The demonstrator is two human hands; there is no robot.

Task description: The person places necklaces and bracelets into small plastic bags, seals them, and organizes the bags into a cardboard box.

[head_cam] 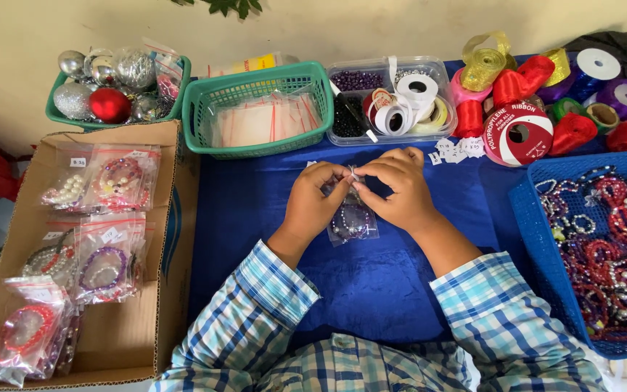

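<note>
Both my hands meet over a blue cloth [255,210] on the table. My left hand [313,199] and my right hand [397,189] pinch the top edge of a small clear plastic bag [352,223] that holds a beaded bracelet with dark purple and pale beads. The bag hangs down between my palms and rests on the cloth. My fingertips touch each other at the bag's mouth, and a small white tag shows between them. Both sleeves are blue and white plaid.
A cardboard box [168,239] at left holds several bagged bracelets. A blue tray [527,218] at right is full of loose bracelets. Behind stand a green basket [255,145] of empty bags, a basket of baubles [110,87], a clear box of tape rolls [400,109] and ribbon spools [524,131].
</note>
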